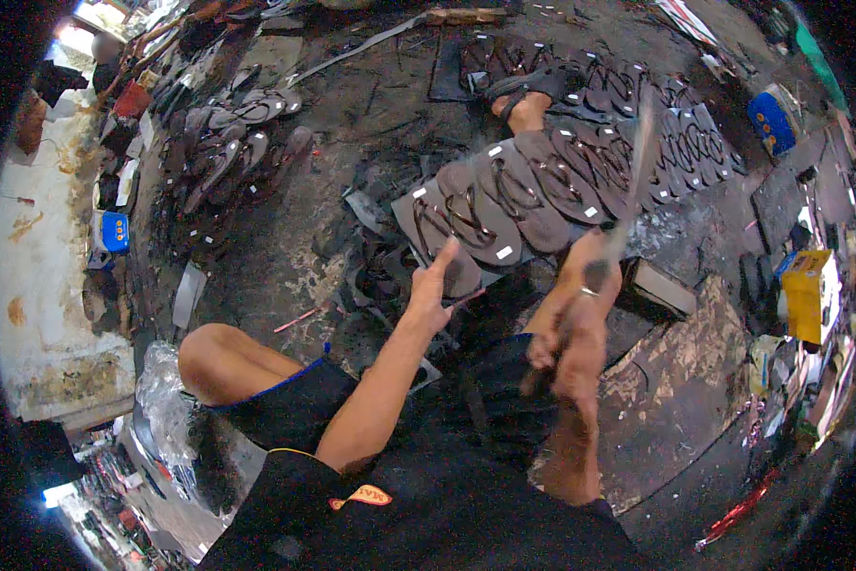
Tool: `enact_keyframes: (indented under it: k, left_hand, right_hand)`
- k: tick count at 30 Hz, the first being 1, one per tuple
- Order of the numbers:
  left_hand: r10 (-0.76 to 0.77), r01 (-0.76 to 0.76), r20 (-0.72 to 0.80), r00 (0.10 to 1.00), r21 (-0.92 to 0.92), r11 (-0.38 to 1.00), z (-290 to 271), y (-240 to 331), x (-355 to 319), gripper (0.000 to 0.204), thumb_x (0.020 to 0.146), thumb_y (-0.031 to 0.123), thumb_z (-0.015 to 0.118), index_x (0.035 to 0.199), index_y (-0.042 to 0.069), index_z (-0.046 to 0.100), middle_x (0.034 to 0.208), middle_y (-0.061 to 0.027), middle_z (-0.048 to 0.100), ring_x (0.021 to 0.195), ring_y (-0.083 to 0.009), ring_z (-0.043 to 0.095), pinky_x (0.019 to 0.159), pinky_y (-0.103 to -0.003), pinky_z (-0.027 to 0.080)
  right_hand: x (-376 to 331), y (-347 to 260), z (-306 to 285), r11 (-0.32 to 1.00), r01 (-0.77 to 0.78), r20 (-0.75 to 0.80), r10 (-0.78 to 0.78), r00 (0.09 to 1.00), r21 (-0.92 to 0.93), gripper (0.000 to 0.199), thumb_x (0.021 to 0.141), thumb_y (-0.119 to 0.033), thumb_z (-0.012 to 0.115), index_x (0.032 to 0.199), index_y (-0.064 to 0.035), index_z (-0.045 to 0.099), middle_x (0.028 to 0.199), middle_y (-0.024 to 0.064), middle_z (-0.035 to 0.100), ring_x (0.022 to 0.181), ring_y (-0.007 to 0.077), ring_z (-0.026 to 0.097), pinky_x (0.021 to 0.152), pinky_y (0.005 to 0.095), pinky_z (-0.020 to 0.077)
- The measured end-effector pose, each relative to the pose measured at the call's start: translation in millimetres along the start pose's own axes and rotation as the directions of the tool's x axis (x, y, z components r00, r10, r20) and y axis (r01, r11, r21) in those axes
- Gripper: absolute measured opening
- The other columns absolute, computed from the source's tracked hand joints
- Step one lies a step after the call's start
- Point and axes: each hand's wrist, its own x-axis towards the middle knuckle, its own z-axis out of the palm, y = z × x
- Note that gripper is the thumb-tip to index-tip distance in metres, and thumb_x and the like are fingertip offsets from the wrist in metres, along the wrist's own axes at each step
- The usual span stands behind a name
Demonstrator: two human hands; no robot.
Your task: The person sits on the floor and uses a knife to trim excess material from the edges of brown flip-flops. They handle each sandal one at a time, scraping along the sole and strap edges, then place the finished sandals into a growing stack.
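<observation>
My left hand (434,291) is closed on the near end of a brown flip-flop (437,225) with dark thong straps, its thumb lying on top of the sole. More flip-flops (559,181) with small white labels overlap beside it in a row running to the right. In my right hand (570,350), blurred by motion, is the handle of a long knife. The knife's blade (637,171) points up and away, above the row, smeared by its movement. Whether the blade touches any flip-flop I cannot tell.
A foot in a dark sandal (528,93) rests behind the row. At the left lies a pile of flip-flops (223,152). A dark block (658,288) sits right of my leg. Farther right are a yellow box (808,297) and a blue box (772,124).
</observation>
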Motion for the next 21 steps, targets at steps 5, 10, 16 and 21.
enact_keyframes:
  k: [5, 10, 16, 21]
  left_hand:
    - [0.462, -0.34, -0.252, 0.85, 0.407, 0.848, 18.2, 4.0, 17.2, 0.085, 0.072, 0.04, 0.092, 0.127, -0.012, 0.053, 0.127, -0.024, 0.063, 0.117, -0.032, 0.061, 0.104, -0.038, 0.047]
    - [0.596, -0.362, -0.173, 0.785, 0.653, 0.666, -14.7, 74.2, 4.9, 0.071, 0.081, 0.042, 0.085, 0.116, -0.013, 0.059, 0.112, -0.0252, 0.068, 0.101, -0.0293, 0.067, 0.09, -0.04, 0.052]
    - [0.499, -0.311, -0.21, 0.841, 0.567, 0.763, -18.9, 105.2, -64.6, 0.046, 0.091, 0.034, 0.075, 0.109, -0.006, 0.064, 0.099, -0.0146, 0.07, 0.088, -0.02, 0.066, 0.079, -0.037, 0.054]
    - [0.426, -0.306, -0.172, 0.888, 0.472, 0.827, -17.0, 105.2, -70.5, 0.038, 0.094, 0.03, 0.073, 0.11, -0.004, 0.064, 0.099, -0.0121, 0.07, 0.084, -0.0162, 0.066, 0.077, -0.034, 0.054]
  right_hand:
    - [-25.7, 15.3, -46.5, 0.921, 0.029, -0.18, -0.107, 0.978, -0.389, 0.028, 0.105, -0.023, 0.053, 0.126, -0.0046, 0.05, 0.076, 0.0006, 0.049, 0.053, 0.0094, 0.048, 0.047, 0.0259, 0.0433]
    - [-21.6, 43.2, 0.6, 0.827, 0.176, 0.057, -0.172, 0.983, -0.535, 0.036, 0.101, -0.02, 0.061, 0.135, -0.0078, 0.055, 0.075, 0.0008, 0.059, 0.063, 0.0127, 0.056, 0.057, 0.0313, 0.0454]
    - [-24.2, 63.9, 23.1, 0.724, 0.136, 0.192, -0.005, 0.981, -0.676, 0.033, 0.105, -0.032, 0.056, 0.099, 0.0003, 0.055, 0.073, 0.0182, 0.058, 0.064, 0.0289, 0.056, 0.061, 0.0419, 0.0443]
    - [-2.7, 84.2, 27.0, 0.724, 0.157, 0.201, -0.026, 0.979, -0.671, 0.041, 0.106, -0.03, 0.055, 0.083, 0.0033, 0.049, 0.062, 0.0101, 0.043, 0.057, 0.0168, 0.036, 0.054, 0.0379, 0.0354]
